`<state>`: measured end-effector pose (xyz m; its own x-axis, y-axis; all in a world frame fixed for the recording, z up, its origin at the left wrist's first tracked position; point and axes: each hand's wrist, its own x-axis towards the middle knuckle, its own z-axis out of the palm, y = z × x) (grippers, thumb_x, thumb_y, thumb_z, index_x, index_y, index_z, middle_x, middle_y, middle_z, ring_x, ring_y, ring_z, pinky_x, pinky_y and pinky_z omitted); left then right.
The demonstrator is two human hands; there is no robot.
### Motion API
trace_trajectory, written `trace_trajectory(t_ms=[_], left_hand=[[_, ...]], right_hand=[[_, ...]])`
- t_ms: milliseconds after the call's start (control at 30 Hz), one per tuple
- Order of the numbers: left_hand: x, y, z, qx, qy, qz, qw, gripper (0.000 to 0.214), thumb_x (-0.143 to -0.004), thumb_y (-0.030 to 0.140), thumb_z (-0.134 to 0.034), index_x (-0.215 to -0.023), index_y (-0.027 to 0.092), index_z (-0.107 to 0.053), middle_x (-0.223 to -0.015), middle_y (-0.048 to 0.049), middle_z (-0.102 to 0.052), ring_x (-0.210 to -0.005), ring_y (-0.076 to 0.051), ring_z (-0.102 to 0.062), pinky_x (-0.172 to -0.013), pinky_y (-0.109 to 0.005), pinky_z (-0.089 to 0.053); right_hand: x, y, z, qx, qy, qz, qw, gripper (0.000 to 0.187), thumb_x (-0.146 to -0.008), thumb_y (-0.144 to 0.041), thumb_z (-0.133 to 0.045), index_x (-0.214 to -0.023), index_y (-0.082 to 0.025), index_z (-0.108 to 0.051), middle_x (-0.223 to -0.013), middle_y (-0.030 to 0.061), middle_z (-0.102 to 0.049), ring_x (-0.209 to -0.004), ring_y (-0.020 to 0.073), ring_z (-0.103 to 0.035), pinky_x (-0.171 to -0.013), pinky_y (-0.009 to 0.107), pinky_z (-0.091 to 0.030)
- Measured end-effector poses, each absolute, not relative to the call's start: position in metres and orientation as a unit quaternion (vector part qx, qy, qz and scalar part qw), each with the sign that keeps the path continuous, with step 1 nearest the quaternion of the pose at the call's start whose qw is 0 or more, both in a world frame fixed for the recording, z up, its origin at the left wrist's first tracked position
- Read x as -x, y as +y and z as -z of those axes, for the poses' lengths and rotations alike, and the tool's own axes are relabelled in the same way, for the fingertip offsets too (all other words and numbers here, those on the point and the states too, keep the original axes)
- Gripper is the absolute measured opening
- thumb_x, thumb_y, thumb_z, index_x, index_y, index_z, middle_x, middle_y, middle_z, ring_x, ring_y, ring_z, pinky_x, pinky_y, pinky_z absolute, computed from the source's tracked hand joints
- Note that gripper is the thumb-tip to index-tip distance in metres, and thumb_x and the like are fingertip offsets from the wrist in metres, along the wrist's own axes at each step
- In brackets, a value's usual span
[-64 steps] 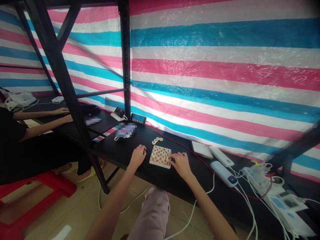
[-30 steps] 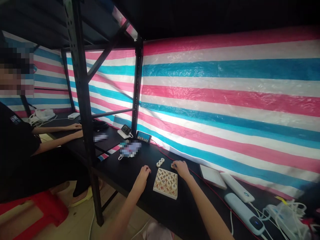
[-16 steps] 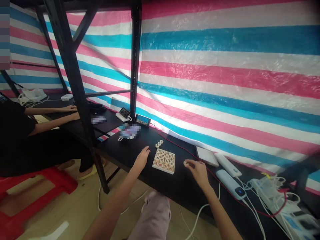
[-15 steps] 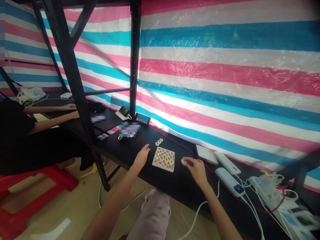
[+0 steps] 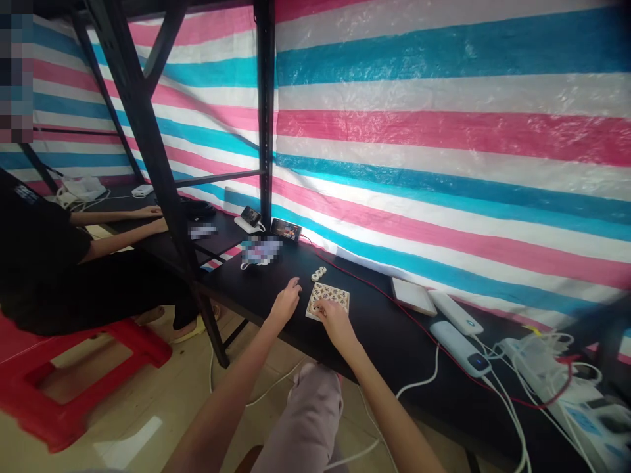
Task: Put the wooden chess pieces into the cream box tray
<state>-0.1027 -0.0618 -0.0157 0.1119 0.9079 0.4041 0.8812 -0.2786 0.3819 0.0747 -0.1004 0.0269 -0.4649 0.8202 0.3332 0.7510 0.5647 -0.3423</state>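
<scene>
A shallow light box on the black tabletop is filled with rows of round Chinese chess pieces, each marked with a character. Over the box's near part is my right hand, its thumb and fingers pinched on a chess piece that is mostly hidden. Just left of the box, my left hand hovers or rests with fingers loosely bent and apart, holding nothing. Beyond the box lie three loose chess pieces in a short row.
A flat light-coloured tray or lid, power banks and tangled cables lie to the right. A phone leans at the back near a black metal post. Left of the frame, another person's forearms rest on a neighbouring table.
My right hand has moved left, carrying a chess piece from the bare table right of the box to over the box. My left hand has stayed almost in place.
</scene>
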Motion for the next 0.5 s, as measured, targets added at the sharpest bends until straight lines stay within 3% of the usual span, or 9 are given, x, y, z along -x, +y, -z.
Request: trace_trajectory(t_ms=[500], left_hand=[[0.1017, -0.0624, 0.0161, -0.756, 0.576, -0.311, 0.007, 0.03, -0.079, 0.002, -0.033, -0.094, 0.016, -0.054, -0.134, -0.0087, -0.033, -0.118, -0.018, -0.045, -0.087, -0.031, -0.049]], right_hand=[[-0.0721, -0.0998, -0.0227, 0.433, -0.885, 0.049, 0.161, 0.024, -0.088, -0.016, -0.042, -0.084, -0.022, -0.065, -0.093, 0.0042, -0.064, -0.091, 0.0187, -0.051, -0.077, 0.032, -0.032]])
